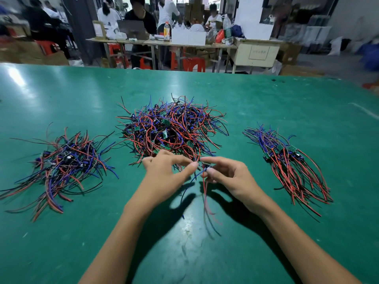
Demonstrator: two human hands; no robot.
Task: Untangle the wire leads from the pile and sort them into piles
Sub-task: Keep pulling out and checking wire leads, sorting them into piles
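The wire lead (205,181) being worked on hangs just in front of the central pile (172,128), held up off the green counter (61,95) between both hands: the right hand (227,175) pinches its small dark module end between thumb and forefinger, while the left hand (166,171) pinches the strands just beside it, fingertip almost meeting fingertip. Thin red, blue and black strands trail down from the pinch toward the person, their shadows falling on the counter. The step in hand looks like the pulling-free itself — one lead drawn clear of the tangle, though whether its far strands are fully loose from the heap cannot be told. The next move probably calls for a gentle, steady draw so no neighbouring strands come along, then a choice of destination. The central pile is a dense, springy nest of slim insulated wires in red, blue and black, with small green circuit boards and dark components caught among them. To the right lies a sorted pile (291,162), its leads laid roughly parallel with the boards at one end and the red and black tails fanned toward the near edge — tidy by comparison. To the left sits a looser pile (63,162), its strands splayed in many directions. The counter surface is smooth and faintly glossy, catching pale glare at the far left, with small scuffs near the person.
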